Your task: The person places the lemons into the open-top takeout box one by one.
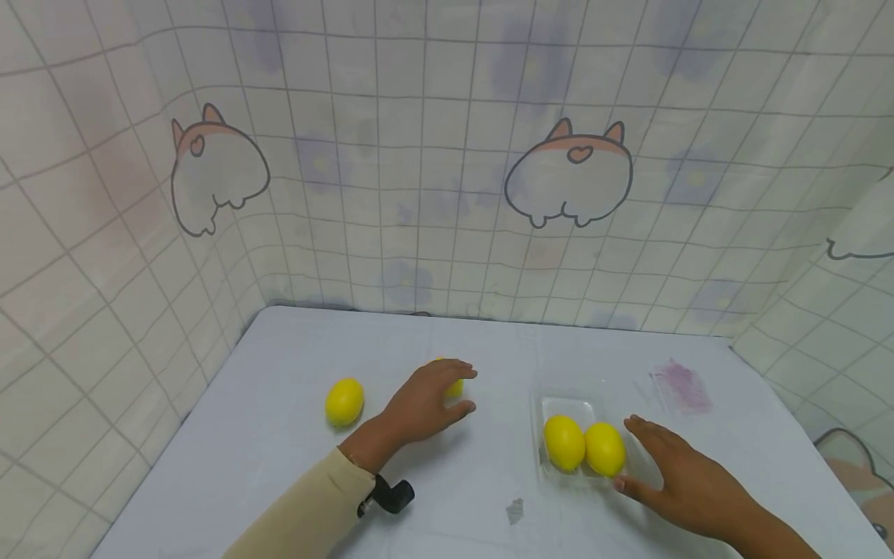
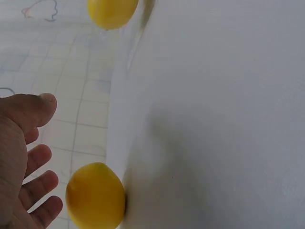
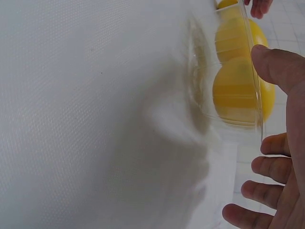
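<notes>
My left hand (image 1: 426, 400) reaches over a yellow lemon (image 1: 455, 388) and partly hides it in the head view. Its fingers are spread, and the left wrist view has a lemon (image 2: 95, 195) beside the fingertips, not gripped. Two more lemons (image 1: 563, 442) lie side by side in a clear plastic container (image 1: 569, 406). At the container's right side is my right hand (image 1: 687, 481), thumb and fingers apart. In the right wrist view the thumb overlaps the container's rim; whether it touches I cannot tell.
Another lemon (image 1: 344, 402) lies on the white table (image 1: 279, 357), left of my left hand. A pinkish stain (image 1: 682, 386) marks the surface behind the right hand, and a small grey patch (image 1: 514, 511) is near the front. Grid-patterned curtains (image 1: 447, 171) enclose the table.
</notes>
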A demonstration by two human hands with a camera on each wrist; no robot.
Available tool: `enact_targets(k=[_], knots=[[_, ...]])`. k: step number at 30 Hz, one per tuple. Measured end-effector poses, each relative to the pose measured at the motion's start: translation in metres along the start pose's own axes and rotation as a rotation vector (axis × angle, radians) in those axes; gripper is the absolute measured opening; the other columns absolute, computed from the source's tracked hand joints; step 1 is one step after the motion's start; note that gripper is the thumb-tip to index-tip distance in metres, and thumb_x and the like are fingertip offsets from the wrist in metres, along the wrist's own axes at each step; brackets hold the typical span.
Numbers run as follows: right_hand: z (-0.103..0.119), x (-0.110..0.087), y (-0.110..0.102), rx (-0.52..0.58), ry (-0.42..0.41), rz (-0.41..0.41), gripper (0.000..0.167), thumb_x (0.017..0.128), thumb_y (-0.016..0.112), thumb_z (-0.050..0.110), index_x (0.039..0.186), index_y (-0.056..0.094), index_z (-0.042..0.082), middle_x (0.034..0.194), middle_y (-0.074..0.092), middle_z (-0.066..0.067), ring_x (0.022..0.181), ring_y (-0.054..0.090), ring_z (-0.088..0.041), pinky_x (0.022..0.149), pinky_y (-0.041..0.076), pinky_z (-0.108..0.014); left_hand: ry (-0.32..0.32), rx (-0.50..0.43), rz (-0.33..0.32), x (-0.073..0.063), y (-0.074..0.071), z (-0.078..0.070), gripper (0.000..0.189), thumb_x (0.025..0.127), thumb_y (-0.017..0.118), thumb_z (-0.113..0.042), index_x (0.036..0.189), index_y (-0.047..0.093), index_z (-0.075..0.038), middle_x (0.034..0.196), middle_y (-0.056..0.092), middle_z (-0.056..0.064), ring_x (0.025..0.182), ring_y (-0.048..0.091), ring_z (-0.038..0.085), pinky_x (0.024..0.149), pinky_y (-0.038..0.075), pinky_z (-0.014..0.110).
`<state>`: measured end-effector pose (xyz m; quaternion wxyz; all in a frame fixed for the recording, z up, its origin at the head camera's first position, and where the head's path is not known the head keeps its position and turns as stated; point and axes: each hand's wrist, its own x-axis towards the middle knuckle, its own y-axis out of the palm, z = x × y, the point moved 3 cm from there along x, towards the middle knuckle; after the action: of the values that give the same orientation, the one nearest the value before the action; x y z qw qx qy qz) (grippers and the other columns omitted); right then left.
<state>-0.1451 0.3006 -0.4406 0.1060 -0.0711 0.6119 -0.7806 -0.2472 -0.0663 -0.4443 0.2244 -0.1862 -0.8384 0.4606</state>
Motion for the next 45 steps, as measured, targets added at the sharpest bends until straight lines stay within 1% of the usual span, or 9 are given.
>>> enact_targets(k=[5, 11, 18, 25, 33, 37, 45], knots=[[0.000, -0.001, -0.001, 0.000, -0.002, -0.001, 0.101, 0.084, 0.060, 0.079, 0.153, 0.043, 0.008, 0.154, 0.046, -0.019, 0.134, 0.048, -0.044, 0.093, 0.049, -0.068, -0.043, -0.012, -0.018, 0.000, -0.001, 0.008, 0.051, 0.095, 0.075, -0.034, 0.143, 0.060, -0.019, 0.148, 0.055, -0.004, 0.140, 0.045, 0.019, 0.117, 0.035, 0.041], [0.001, -0.001, -0.001, -0.001, 0.006, 0.008, 0.101, 0.084, 0.060, 0.080, 0.154, 0.043, 0.008, 0.154, 0.045, -0.020, 0.134, 0.048, -0.044, 0.093, 0.049, -0.068, -0.080, -0.053, -0.045, 0.001, -0.003, 0.014, 0.054, 0.094, 0.077, -0.031, 0.143, 0.059, -0.017, 0.147, 0.056, -0.001, 0.137, 0.048, 0.021, 0.116, 0.038, 0.042], [0.001, -0.002, -0.001, 0.004, 0.011, 0.009, 0.101, 0.084, 0.060, 0.079, 0.154, 0.042, 0.008, 0.154, 0.045, -0.020, 0.133, 0.049, -0.044, 0.091, 0.050, -0.068, -0.096, -0.019, -0.075, 0.004, -0.001, 0.024, 0.055, 0.093, 0.078, -0.029, 0.142, 0.059, -0.015, 0.147, 0.055, 0.000, 0.138, 0.048, 0.022, 0.116, 0.038, 0.041], [-0.001, -0.002, 0.000, 0.004, 0.007, 0.000, 0.101, 0.084, 0.059, 0.080, 0.154, 0.042, 0.009, 0.154, 0.046, -0.020, 0.133, 0.049, -0.044, 0.091, 0.050, -0.068, -0.116, -0.012, -0.112, 0.006, -0.001, 0.029, 0.056, 0.092, 0.080, -0.027, 0.142, 0.059, -0.014, 0.148, 0.055, 0.002, 0.140, 0.046, 0.023, 0.118, 0.034, 0.041], [-0.003, -0.002, 0.002, 0.007, 0.006, 0.006, 0.101, 0.084, 0.059, 0.080, 0.155, 0.041, 0.009, 0.154, 0.045, -0.020, 0.133, 0.049, -0.044, 0.091, 0.050, -0.067, -0.242, -0.014, -0.128, 0.005, 0.004, 0.033, 0.067, 0.089, 0.082, -0.029, 0.148, 0.053, -0.012, 0.149, 0.054, 0.007, 0.137, 0.049, 0.028, 0.116, 0.037, 0.046], [-0.004, -0.001, 0.002, 0.003, 0.005, 0.004, 0.101, 0.084, 0.059, 0.080, 0.155, 0.041, 0.009, 0.154, 0.045, -0.020, 0.133, 0.050, -0.044, 0.091, 0.050, -0.067, -0.271, -0.033, -0.117, 0.005, 0.005, 0.035, 0.068, 0.090, 0.081, -0.030, 0.149, 0.052, -0.011, 0.148, 0.055, 0.008, 0.135, 0.050, 0.029, 0.115, 0.038, 0.047], [-0.002, 0.000, 0.001, 0.009, -0.001, 0.003, 0.101, 0.085, 0.059, 0.079, 0.155, 0.042, 0.009, 0.154, 0.045, -0.020, 0.133, 0.049, -0.044, 0.091, 0.050, -0.068, -0.256, -0.035, -0.073, 0.009, 0.010, 0.040, 0.067, 0.091, 0.081, -0.030, 0.148, 0.052, -0.011, 0.151, 0.052, 0.006, 0.138, 0.048, 0.027, 0.116, 0.037, 0.044]])
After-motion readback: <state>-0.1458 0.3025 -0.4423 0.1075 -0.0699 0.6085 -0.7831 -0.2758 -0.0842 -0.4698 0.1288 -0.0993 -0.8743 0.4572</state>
